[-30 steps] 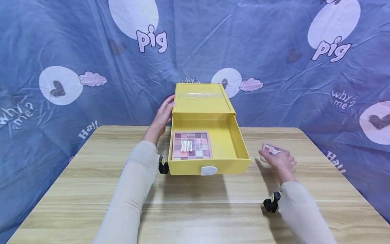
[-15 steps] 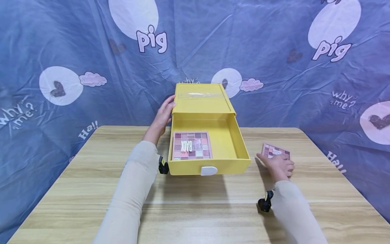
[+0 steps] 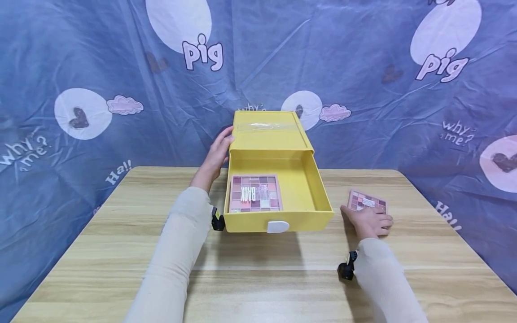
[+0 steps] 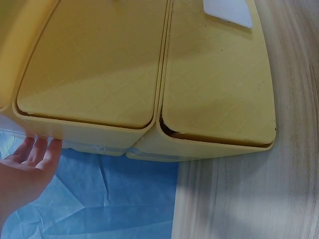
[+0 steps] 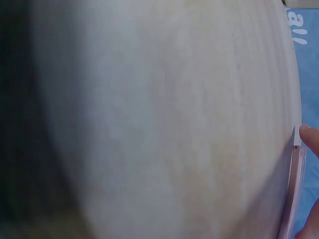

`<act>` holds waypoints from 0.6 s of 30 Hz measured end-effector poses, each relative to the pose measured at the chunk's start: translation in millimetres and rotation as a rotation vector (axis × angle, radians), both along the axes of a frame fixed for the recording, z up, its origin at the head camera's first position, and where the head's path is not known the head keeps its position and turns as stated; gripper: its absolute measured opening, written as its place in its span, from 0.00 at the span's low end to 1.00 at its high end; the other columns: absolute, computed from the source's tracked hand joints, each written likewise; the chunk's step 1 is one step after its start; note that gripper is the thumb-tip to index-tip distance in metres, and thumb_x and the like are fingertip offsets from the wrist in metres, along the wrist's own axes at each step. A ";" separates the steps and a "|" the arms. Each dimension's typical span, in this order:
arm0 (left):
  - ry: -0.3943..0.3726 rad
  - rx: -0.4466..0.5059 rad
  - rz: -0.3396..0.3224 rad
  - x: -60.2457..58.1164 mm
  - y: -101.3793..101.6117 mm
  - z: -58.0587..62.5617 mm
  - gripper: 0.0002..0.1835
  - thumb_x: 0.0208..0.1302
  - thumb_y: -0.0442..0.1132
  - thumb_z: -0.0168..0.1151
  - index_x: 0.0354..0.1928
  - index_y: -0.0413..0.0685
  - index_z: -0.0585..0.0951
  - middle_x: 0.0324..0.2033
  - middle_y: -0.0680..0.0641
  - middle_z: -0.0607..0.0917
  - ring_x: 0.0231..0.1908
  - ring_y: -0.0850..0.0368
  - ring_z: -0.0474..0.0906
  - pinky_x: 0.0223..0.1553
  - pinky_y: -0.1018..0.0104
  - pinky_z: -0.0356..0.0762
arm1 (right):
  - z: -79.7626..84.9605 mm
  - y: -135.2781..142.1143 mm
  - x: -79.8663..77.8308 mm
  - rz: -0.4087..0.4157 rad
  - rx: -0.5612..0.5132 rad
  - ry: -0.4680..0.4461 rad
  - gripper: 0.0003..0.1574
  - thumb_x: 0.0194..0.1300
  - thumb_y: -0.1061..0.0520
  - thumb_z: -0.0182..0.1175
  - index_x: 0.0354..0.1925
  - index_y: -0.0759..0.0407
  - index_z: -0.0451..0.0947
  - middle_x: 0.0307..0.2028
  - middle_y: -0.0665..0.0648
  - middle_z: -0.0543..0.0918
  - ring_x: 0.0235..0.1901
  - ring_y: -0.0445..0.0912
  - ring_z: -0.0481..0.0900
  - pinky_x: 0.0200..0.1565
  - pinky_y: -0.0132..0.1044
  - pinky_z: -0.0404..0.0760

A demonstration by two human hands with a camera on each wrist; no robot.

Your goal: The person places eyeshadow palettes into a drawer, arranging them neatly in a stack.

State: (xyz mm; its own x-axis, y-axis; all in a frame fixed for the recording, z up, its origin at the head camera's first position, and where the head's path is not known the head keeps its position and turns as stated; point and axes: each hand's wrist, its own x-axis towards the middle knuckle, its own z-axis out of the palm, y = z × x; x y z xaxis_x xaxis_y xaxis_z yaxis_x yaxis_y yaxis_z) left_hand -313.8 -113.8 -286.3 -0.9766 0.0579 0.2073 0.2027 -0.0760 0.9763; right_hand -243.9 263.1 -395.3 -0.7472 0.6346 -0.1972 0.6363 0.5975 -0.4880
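Observation:
A yellow drawer unit (image 3: 268,134) stands at the table's back, its top drawer (image 3: 299,222) pulled out. Inside on the left lies a large eyeshadow palette (image 3: 255,194) lettered BACK. My left hand (image 3: 214,157) rests against the unit's left side, and in the left wrist view its straight fingers (image 4: 37,152) touch the yellow wall. Right of the unit, a smaller eyeshadow palette (image 3: 357,199) lies on the table. My right hand (image 3: 367,220) is at its near edge, fingers spread and covering part of it. The right wrist view catches the palette's thin pink edge (image 5: 295,184) beside a fingertip (image 5: 309,135).
Below the pulled-out drawer, the left wrist view shows closed drawer fronts (image 4: 89,69), one with a white handle (image 4: 228,10). The wooden table (image 3: 262,291) ends at a blue printed cloth (image 3: 181,121) behind and to the sides.
My right hand has drawn back toward me and slightly left, uncovering more of the small palette. My left hand and the drawer stay as they were.

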 end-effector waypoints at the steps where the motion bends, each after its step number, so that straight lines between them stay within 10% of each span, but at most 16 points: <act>1: -0.002 0.000 0.000 0.0 0.0 -0.3 0.26 0.58 0.48 0.47 0.61 0.58 0.62 0.57 0.48 0.65 0.54 0.57 0.60 0.51 0.48 0.53 | -0.7 0.4 0.3 -0.002 0.005 -0.002 0.76 0.42 0.28 0.54 0.56 0.82 0.24 0.53 0.86 0.31 0.54 0.74 0.33 0.49 0.63 0.44; 18: 0.008 -0.004 0.000 -0.1 -0.4 -0.8 0.25 0.60 0.47 0.46 0.61 0.58 0.62 0.57 0.48 0.65 0.54 0.57 0.59 0.51 0.47 0.53 | 1.2 7.2 3.0 0.067 0.063 -0.045 0.72 0.45 0.32 0.53 0.53 0.89 0.27 0.52 0.88 0.38 0.53 0.74 0.42 0.50 0.59 0.50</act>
